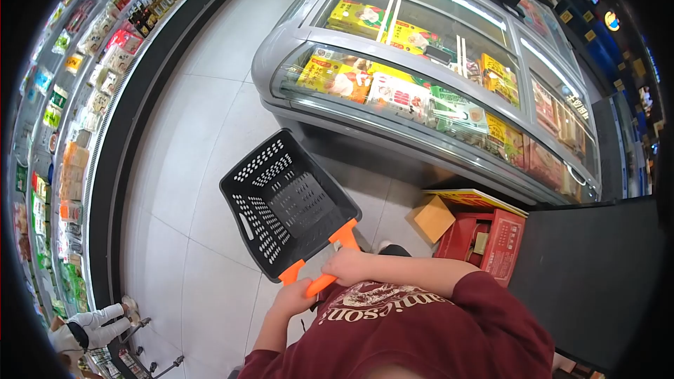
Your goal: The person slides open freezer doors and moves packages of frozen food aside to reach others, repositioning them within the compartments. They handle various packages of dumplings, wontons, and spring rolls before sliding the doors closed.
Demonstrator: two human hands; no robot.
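Note:
Both hands are on the orange handle (321, 285) of a black plastic shopping basket (256, 235). My left hand (294, 297) is closed round the handle's left end. Farther right, my right hand (345, 265) is wrapped over the handle near its right arm. The basket stands in front of me, tilted toward me, with perforated walls and nothing visible inside. Below it is the grey tiled floor. My fingertips are partly hidden behind the grip.
A glass-topped freezer (421, 56) with yellow, white and green food packages stands ahead. Stocked shelves (77, 147) line the left side. A red carton (500, 242) and a brown box (430, 218) sit at right. A person in white trousers (98, 324) is at lower left beside a cart.

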